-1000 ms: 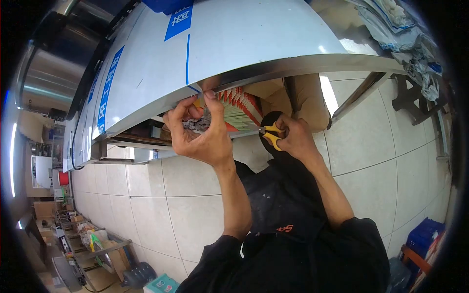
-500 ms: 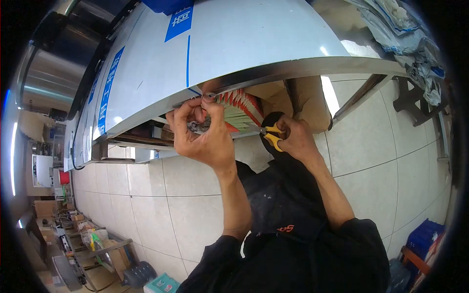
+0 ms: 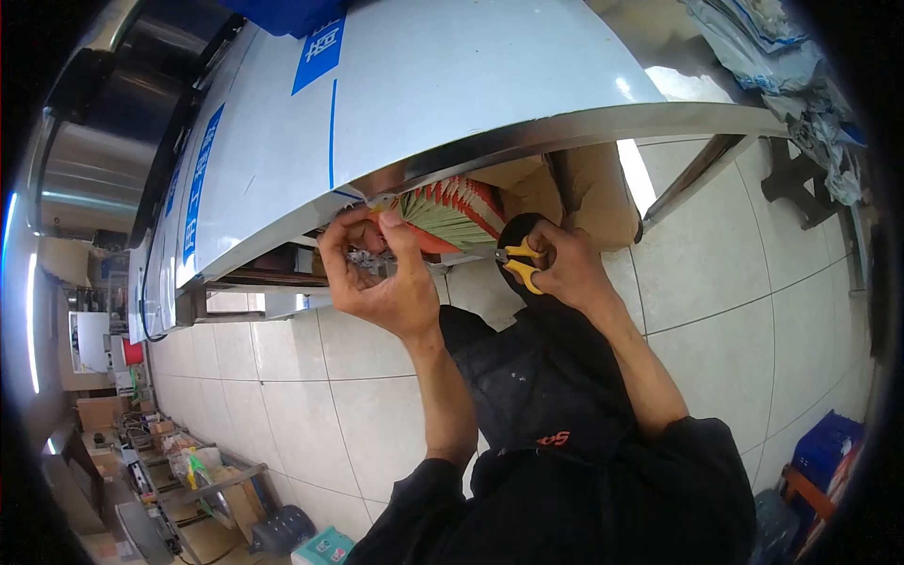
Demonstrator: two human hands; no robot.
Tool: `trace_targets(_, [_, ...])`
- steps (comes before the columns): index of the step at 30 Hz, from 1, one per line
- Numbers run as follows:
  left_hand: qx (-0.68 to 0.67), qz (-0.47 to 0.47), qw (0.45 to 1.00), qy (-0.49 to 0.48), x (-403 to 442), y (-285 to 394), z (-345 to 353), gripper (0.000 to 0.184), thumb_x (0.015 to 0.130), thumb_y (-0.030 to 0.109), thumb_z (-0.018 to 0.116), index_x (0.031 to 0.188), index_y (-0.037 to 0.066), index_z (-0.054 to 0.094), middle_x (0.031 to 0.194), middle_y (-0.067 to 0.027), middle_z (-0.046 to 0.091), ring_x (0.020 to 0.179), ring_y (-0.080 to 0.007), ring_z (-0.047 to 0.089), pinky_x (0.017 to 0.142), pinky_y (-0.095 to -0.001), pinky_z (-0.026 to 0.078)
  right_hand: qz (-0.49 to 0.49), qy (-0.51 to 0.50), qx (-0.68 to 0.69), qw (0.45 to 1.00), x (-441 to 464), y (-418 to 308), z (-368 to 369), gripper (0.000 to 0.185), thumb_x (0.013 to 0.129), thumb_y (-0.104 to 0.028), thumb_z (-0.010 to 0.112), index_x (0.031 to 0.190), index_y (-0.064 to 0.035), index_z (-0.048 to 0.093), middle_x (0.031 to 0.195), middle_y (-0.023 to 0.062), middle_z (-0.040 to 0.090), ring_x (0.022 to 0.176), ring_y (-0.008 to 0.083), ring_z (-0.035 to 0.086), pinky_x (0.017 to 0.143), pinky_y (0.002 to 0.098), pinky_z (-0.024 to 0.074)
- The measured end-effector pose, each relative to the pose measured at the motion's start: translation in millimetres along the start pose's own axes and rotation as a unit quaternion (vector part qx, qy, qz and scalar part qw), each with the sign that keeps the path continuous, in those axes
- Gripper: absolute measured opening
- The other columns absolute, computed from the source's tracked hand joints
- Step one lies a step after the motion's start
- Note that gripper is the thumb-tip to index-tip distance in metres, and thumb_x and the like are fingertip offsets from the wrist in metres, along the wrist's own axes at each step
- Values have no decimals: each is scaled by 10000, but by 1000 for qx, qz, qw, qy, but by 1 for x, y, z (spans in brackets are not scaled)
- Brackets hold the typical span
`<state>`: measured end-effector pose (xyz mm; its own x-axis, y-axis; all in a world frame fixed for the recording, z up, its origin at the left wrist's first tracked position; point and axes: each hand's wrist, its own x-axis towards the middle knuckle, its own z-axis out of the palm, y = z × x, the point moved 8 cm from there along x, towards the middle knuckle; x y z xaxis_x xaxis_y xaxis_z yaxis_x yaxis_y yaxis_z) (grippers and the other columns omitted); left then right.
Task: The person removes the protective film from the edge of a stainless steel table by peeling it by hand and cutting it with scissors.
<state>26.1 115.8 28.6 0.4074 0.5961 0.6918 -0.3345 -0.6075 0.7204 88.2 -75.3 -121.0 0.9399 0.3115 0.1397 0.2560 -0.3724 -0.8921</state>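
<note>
My left hand (image 3: 381, 278) is raised at the front edge of the metal-topped table (image 3: 452, 85). Its thumb and forefinger are pinched together close to the rim, and whatever lies between them is too small to make out. Yellow-handled scissors (image 3: 524, 274) are in my right hand (image 3: 576, 268), with fingers in the loops and short blades pointing left. Between the two hands, below the rim, shows a red and pale-green item with a pleated, striped look (image 3: 461, 212). The scissors' tips are near its lower right end; contact cannot be made out.
Brown cardboard boxes (image 3: 593, 198) stand under the table. A blue object (image 3: 282, 13) sits on top. Crumpled plastic (image 3: 800, 85) hangs over a dark stool (image 3: 800, 184) at right. Lower left are a cluttered rack (image 3: 202, 480) and a water bottle (image 3: 281, 529).
The view has shifted slightly. My left fingertips sit a little lower and more of the red part shows beside them. Less of the scissor blades is visible; my right hand keeps its hold.
</note>
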Motion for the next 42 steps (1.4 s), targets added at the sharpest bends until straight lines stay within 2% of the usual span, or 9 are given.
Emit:
trace_targets(9, [24,23,999,18,4,10,4,139,747,5,721,828,-7,609,687,2,464,605,-80,393,582,-235,328,-22,7,6,1000,1,-5,0,272,598,-12,707,811,6,539,667,105,595,569,183,568,557,290,456])
trace_targets(11, [23,7,999,22,4,9,2,122,752,8,719,811,-3,612,663,5,469,604,-84,403,587,-243,332,-9,-7,10,1000,0,-4,2,268,591,-33,677,822,-1,545,678,154,623,615,290,628,593,360,484])
trace_targets(18, [95,103,989,-46,17,21,-1,119,705,-13,706,758,37,612,543,12,476,545,-126,438,641,-288,327,-13,-12,-6,1000,-2,-1,1,263,596,-29,673,827,0,549,648,142,613,606,281,624,580,358,477])
trace_targets(20, [102,118,986,-53,19,25,-1,132,686,-23,703,746,44,607,542,14,472,538,-128,438,647,-286,321,-5,-1,22,1000,-3,2,-2,283,620,-53,745,802,7,538,644,93,581,525,150,526,509,280,420])
trace_targets(23, [134,164,975,-66,21,32,0,149,664,-32,695,728,55,592,554,13,484,544,-123,447,648,-286,316,-11,9,5,1000,-4,-5,-9,271,619,-41,732,804,4,539,613,81,563,508,138,508,494,271,402])
trace_targets(24, [139,187,970,-69,21,36,1,153,656,-33,695,726,55,591,553,13,486,533,-122,447,650,-285,317,-11,9,6,1000,-4,-6,-10,271,619,-41,732,804,4,539,613,81,563,508,138,508,494,271,402])
trace_targets(26, [143,210,965,-72,23,38,0,158,649,-34,694,724,56,589,552,13,488,522,-121,448,652,-284,318,3,-7,9,1000,-4,-4,-10,250,602,-22,667,817,8,544,702,149,623,592,246,617,572,329,477])
trace_targets(28, [132,262,951,-99,24,41,3,170,632,-37,698,726,55,591,547,11,496,495,-114,444,674,-281,329,3,-6,15,1000,-4,-4,-13,250,599,-21,666,816,9,545,703,149,623,594,246,619,573,326,478])
trace_targets(42, [115,292,942,-116,26,37,1,196,601,-65,686,720,54,588,526,12,485,459,-100,416,652,-269,328,2,-14,35,999,-3,3,-18,243,606,-24,652,825,-1,549,677,136,609,587,257,612,566,322,476])
